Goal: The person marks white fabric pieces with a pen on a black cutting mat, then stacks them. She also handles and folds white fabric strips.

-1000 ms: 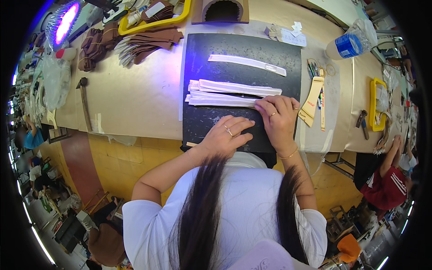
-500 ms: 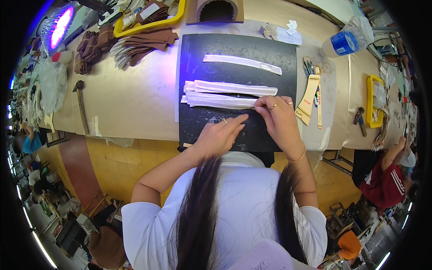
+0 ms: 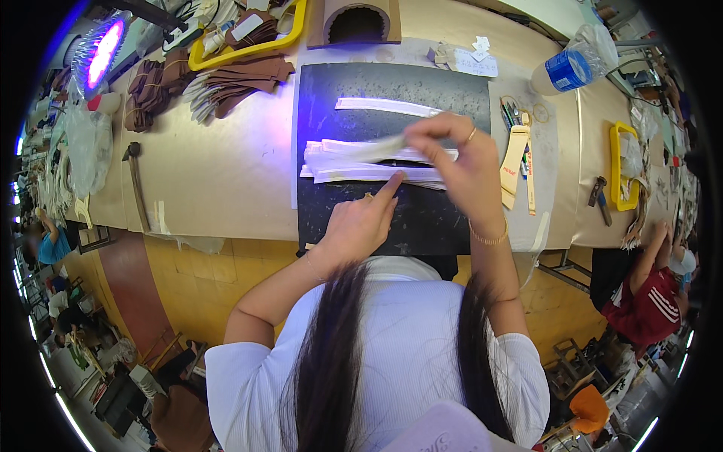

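On a black board (image 3: pixel 331 218) lie several long white strips (image 3: pixel 346 175), stacked in two close rows. My right hand (image 3: pixel 463 162) is closed, pinching the end of one white strip (image 3: pixel 376 151) between thumb and fingers. That strip is lifted off the near row and blurred by motion; its far left part rests over the other strips. My left hand (image 3: pixel 358 226) reaches in from the lower left, index finger stretched out with its tip on the near row. Farther back, a single white strip (image 3: pixel 376 104) lies alone, its right end hidden behind my right hand.
Right of the board are a cream-coloured flat tool (image 3: pixel 514 169), pens and a bottle with a blue label (image 3: pixel 566 71). A hammer (image 3: pixel 134 184) and bundles of brown strips (image 3: pixel 233 84) lie left. A lamp (image 3: pixel 104 54) glows purple; an arched brown block (image 3: pixel 354 24) stands behind.
My right hand has raised the right end of a strip from the near row and moved it up and leftward. My left index fingertip has come forward onto the strips.
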`<action>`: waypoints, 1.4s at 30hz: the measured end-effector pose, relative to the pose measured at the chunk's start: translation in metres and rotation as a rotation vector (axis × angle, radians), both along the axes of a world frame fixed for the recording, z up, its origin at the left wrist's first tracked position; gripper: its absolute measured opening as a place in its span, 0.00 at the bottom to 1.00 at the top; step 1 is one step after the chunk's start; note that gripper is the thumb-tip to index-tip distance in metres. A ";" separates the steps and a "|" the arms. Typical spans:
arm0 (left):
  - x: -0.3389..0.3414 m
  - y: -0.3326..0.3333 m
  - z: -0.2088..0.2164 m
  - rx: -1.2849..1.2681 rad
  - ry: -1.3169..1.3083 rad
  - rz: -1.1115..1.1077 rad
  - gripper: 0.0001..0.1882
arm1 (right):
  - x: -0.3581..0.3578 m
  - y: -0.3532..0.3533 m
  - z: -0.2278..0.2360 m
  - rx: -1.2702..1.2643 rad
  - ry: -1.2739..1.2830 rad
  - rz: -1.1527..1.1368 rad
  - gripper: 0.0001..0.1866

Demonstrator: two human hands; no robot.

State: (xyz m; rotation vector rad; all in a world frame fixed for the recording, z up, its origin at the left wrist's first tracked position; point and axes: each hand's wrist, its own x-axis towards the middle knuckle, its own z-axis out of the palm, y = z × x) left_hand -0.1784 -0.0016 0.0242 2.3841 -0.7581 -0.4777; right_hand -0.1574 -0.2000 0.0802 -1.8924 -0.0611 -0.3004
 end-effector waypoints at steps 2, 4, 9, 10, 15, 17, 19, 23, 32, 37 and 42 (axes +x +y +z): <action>0.002 0.000 0.004 -0.033 0.000 0.016 0.24 | 0.016 -0.007 -0.018 0.154 0.139 -0.141 0.07; 0.004 0.000 0.009 -0.081 0.082 0.052 0.24 | 0.031 -0.023 -0.036 0.137 0.347 -0.287 0.08; 0.016 0.006 0.022 -0.375 0.583 0.221 0.25 | 0.025 -0.038 -0.059 -0.680 0.056 -0.497 0.10; 0.020 0.009 0.024 -0.526 0.780 0.233 0.26 | 0.021 -0.037 -0.057 -0.855 -0.089 -0.557 0.10; 0.033 0.010 0.030 -0.920 1.050 0.219 0.30 | -0.007 -0.019 -0.027 -0.309 0.009 -0.249 0.09; 0.033 0.005 0.031 -0.959 0.918 0.200 0.31 | -0.021 -0.008 -0.014 -0.157 0.061 -0.147 0.08; 0.031 0.000 0.034 -0.983 0.943 0.274 0.30 | -0.031 0.000 -0.006 -0.085 0.071 -0.082 0.08; 0.033 -0.002 0.038 -0.950 0.959 0.291 0.26 | -0.041 0.006 0.002 -0.057 0.075 -0.053 0.10; 0.033 0.010 0.037 -0.886 1.192 0.187 0.20 | -0.047 -0.017 -0.007 0.018 0.177 0.120 0.06; 0.025 -0.002 0.015 -0.442 -0.285 -0.106 0.16 | -0.054 -0.034 -0.012 0.242 0.342 -0.137 0.03; 0.016 -0.012 -0.002 -0.311 -0.404 -0.180 0.19 | -0.051 -0.031 -0.013 0.166 0.456 -0.105 0.07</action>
